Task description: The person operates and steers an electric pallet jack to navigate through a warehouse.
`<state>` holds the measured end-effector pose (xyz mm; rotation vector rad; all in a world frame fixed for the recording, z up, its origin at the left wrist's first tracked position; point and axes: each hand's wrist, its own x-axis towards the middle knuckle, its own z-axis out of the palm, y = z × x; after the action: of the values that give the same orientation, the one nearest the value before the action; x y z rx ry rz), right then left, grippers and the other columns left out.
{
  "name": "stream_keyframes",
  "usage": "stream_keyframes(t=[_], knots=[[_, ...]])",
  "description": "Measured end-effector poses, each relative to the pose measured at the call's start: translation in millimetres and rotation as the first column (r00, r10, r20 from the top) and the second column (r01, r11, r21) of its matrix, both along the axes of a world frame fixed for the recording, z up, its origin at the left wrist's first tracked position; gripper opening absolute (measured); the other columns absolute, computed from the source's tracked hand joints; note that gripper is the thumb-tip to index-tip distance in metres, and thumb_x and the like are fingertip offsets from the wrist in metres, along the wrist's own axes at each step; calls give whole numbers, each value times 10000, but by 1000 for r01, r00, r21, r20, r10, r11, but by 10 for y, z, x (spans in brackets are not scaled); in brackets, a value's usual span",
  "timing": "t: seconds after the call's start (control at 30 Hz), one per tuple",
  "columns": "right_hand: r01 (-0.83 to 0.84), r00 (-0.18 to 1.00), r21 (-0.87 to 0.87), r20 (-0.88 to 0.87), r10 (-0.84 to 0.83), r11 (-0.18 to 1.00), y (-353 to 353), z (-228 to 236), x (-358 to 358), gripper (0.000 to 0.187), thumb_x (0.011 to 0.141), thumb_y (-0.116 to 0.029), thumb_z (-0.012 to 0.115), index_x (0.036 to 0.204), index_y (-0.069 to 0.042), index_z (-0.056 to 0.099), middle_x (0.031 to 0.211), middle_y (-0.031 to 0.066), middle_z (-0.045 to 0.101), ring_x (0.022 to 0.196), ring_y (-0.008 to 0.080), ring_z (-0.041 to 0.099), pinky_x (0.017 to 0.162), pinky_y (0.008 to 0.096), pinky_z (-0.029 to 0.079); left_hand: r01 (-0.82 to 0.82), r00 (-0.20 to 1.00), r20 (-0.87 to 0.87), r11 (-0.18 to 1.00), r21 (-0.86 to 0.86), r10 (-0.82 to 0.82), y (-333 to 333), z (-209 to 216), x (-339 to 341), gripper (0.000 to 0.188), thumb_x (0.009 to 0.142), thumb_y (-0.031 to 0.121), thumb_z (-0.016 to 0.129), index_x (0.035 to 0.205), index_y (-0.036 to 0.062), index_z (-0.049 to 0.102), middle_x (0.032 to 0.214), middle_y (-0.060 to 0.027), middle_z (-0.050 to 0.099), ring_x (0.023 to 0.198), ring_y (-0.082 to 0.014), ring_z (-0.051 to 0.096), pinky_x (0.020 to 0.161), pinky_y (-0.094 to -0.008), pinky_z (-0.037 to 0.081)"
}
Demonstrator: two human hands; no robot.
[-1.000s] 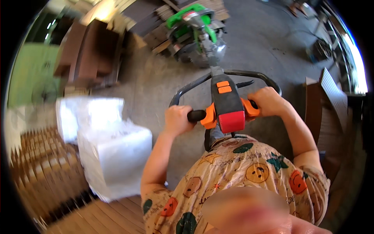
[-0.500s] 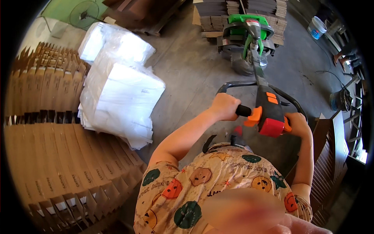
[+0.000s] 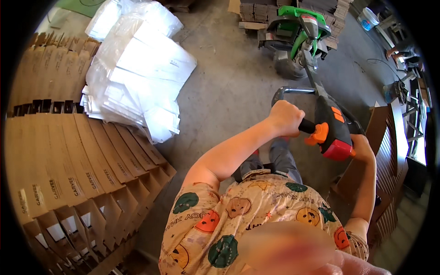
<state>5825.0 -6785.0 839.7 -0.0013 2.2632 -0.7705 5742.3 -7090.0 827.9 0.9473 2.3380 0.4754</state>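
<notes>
Both of my hands are on the control handle [image 3: 331, 114] of a green and black pallet jack [image 3: 289, 23]. The handle's head is black, with orange buttons and levers and a red end. My left hand [image 3: 285, 118] is closed round the black grip on its left side. On the other side, my right hand [image 3: 362, 147] wraps round the right grip, its fingers partly hidden behind the head. The handle tilts back from the jack toward my body.
Flattened cardboard boxes [image 3: 59, 151] stand in rows at the left, beside white sheets [image 3: 153, 64] in clear plastic. Stacked cardboard [image 3: 259, 13] rises beyond the jack. More brown cardboard [image 3: 382, 169] leans at the right. A white bucket [image 3: 368, 19], a cable and another person's legs [image 3: 398, 51] are far right.
The handle has swung to the right and slightly tilted, both hands moving with it. My legs show more now. The cardboard and white sheets at left sit higher in view.
</notes>
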Motion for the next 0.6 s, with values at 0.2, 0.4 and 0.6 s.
stream_keyframes(t=[0.2,0.4,0.6], knots=[[-99,994,67,58,95,993,-96,329,-125,301,644,-282,671,837,-53,636,761,204,600,774,395,572,647,423,445,-76,997,15,997,5,75,-154,209,82,167,525,171,619,679,109,612,656,-62,626,633,-266,623,567,-378,471],[-184,983,60,-6,185,981,-236,856,-126,323,599,-268,764,799,-59,621,728,199,592,762,397,559,638,440,429,-141,990,-6,990,16,141,-341,625,215,146,515,174,620,647,115,597,654,-66,620,631,-282,612,567,-391,471],[-292,948,70,-114,299,954,-139,1228,-362,297,596,-199,742,799,-67,569,722,167,593,760,391,556,629,450,417,-240,963,-101,966,95,249,-315,995,283,157,557,236,671,607,123,575,621,-73,603,609,-297,602,545,-394,465]])
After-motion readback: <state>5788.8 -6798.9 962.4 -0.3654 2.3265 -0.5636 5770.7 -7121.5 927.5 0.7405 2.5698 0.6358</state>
